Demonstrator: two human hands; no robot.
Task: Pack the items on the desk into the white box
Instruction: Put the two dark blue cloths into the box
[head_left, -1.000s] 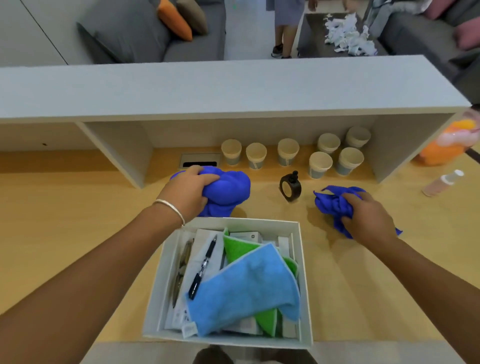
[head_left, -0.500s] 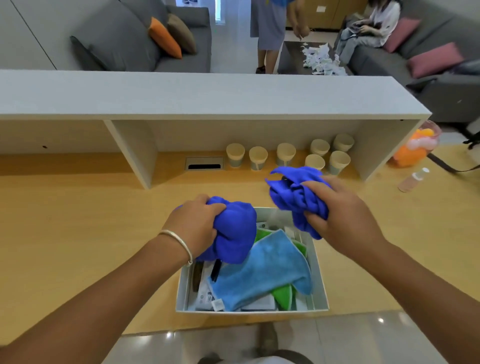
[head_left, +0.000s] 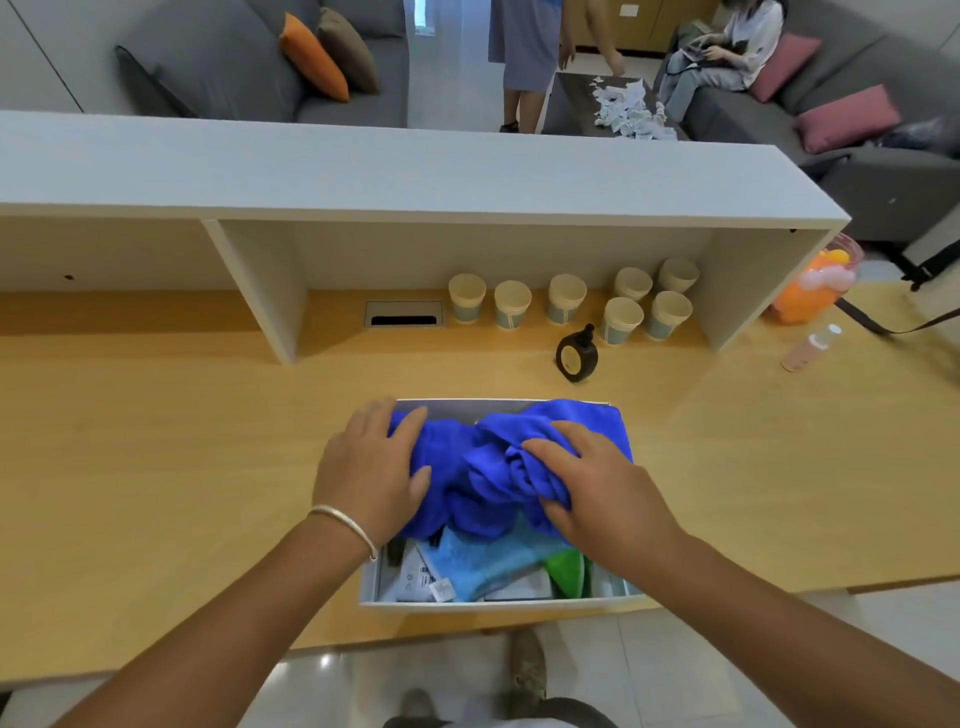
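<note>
The white box (head_left: 493, 605) stands at the desk's near edge. Two crumpled dark blue cloths (head_left: 470, 467) fill its far half, side by side. My left hand (head_left: 371, 467) rests palm down on the left cloth, with thumb and fingers clasping its bulk. The right cloth is under my right hand (head_left: 592, 483), whose fingers and thumb dig into the folds. Under them lie a light blue cloth (head_left: 483, 564), a green cloth (head_left: 569, 569), papers and a pen. A black round tape-like object (head_left: 575, 356) stands on the desk behind the box.
Several paper cups (head_left: 563, 306) stand under the white shelf (head_left: 415, 171) at the back. A pink bottle (head_left: 810, 348) and an orange-filled bag (head_left: 810, 288) sit at the far right. Bare wooden desk (head_left: 182, 441) lies on both sides. People and sofas are beyond.
Both hands have come down from above the box and pushed the two dark blue cloths into its far half, where they now lie together.
</note>
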